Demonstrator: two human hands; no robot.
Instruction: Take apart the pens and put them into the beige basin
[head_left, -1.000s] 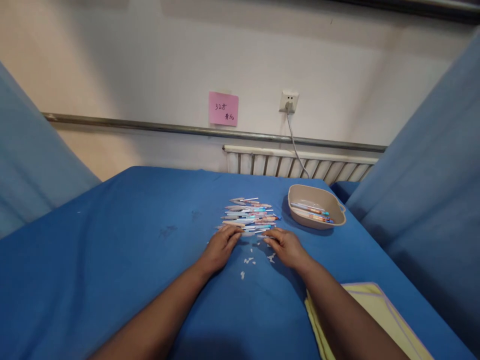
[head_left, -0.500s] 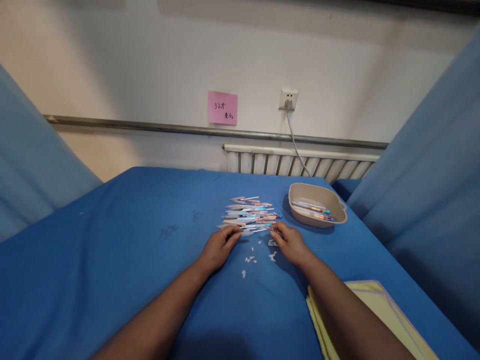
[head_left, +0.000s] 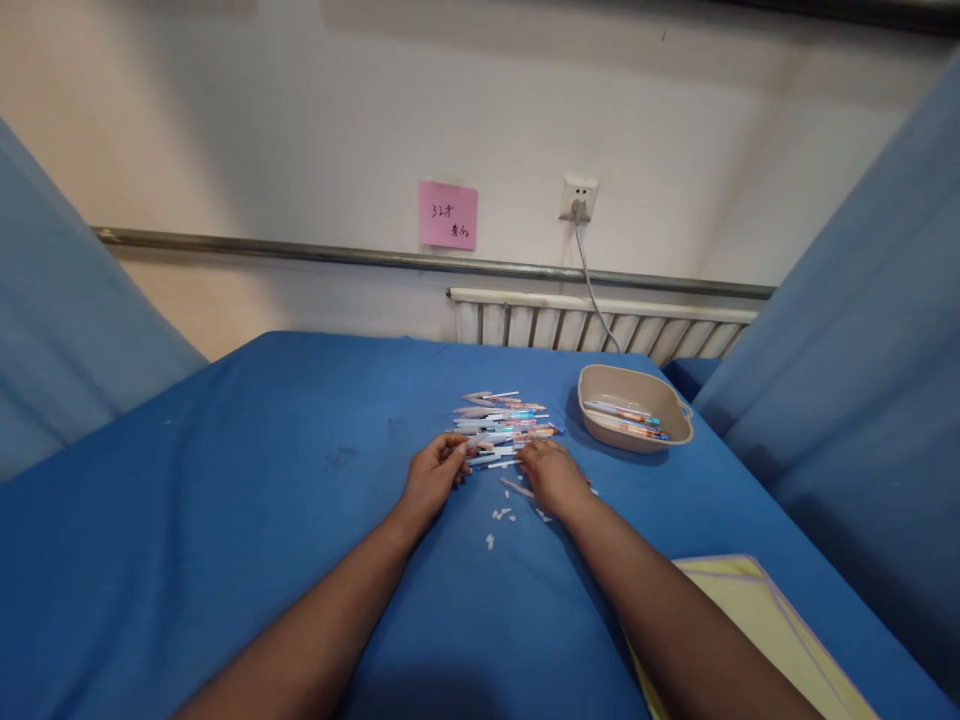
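The right hand (head_left: 553, 475) hides its own fingertips, so its grip is unclear; the stretch of a thin stick (head_left: 516, 488) nearest it disappears beneath the palm. At the left hand (head_left: 433, 475), blur leaves unclear whether the fingers pinch a pale pen (head_left: 475, 441). Markings on the pile of pens (head_left: 501, 418) are too small to read, and the white scraps (head_left: 501, 514) too tiny to identify. Toward 4 o'clock, the right forearm (head_left: 660, 600) covers part of a yellow cloth (head_left: 757, 610), which the lower edge crops. Curtains at 9 (head_left: 67, 270) and 3 o'clock (head_left: 847, 300) run out of view.
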